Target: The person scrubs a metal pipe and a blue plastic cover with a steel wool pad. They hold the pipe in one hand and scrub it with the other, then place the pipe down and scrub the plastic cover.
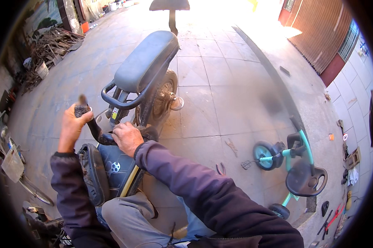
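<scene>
A black bicycle-like vehicle with a long padded seat (147,62) stands in front of me, its rear wheel (170,89) under the seat. My left hand (73,126) is closed round the upper end of a black bent bar (96,130), where it has a rough textured grip. From there the bar curves down toward my right hand (127,137). That hand's fingers are curled over the bar's lower end, beside the vehicle's frame; what lies under the palm is hidden. A looped black rail (112,101) is just beyond both hands.
To the right lies a teal child's tricycle (288,153). Pliers (221,168) rest on the paving, with more tools (333,219) at the right wall. Scrap wood (50,51) is heaped far left, and a bicycle wheel (35,190) is near left.
</scene>
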`<state>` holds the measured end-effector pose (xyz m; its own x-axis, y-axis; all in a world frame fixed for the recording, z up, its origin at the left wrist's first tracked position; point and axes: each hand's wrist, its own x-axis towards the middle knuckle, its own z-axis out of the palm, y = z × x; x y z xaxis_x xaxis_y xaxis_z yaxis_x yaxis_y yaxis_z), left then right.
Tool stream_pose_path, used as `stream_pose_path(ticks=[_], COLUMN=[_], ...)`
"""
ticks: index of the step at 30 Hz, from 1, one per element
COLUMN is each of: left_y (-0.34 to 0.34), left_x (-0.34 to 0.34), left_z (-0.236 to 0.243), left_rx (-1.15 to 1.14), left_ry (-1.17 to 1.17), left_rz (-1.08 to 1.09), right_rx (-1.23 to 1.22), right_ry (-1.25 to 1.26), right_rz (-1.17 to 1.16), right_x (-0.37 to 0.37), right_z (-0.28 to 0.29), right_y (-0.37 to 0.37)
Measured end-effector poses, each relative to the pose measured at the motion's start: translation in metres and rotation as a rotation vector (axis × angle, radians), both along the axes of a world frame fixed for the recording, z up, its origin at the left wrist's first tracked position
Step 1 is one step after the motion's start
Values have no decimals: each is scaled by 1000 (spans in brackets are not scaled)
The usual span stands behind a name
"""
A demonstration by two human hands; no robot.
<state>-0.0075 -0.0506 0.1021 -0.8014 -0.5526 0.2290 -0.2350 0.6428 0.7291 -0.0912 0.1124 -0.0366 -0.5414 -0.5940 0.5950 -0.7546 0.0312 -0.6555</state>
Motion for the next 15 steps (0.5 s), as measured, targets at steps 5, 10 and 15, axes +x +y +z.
stream_pose_path(ticks=[5, 10, 15], left_y=[44, 46, -3], left_x=[-17, -15, 0], left_z=[-32, -19, -18], left_rx=[-560, -351, -37], left_ry=[158, 162, 200], left_rz=[417, 368, 52], right_rx=[-6, 6, 23], right_ry=[13, 20, 40], right_rz=[-13, -23, -21], right_x=[4, 3, 3], right_z=[0, 0, 0], right_y=[-5, 1, -1])
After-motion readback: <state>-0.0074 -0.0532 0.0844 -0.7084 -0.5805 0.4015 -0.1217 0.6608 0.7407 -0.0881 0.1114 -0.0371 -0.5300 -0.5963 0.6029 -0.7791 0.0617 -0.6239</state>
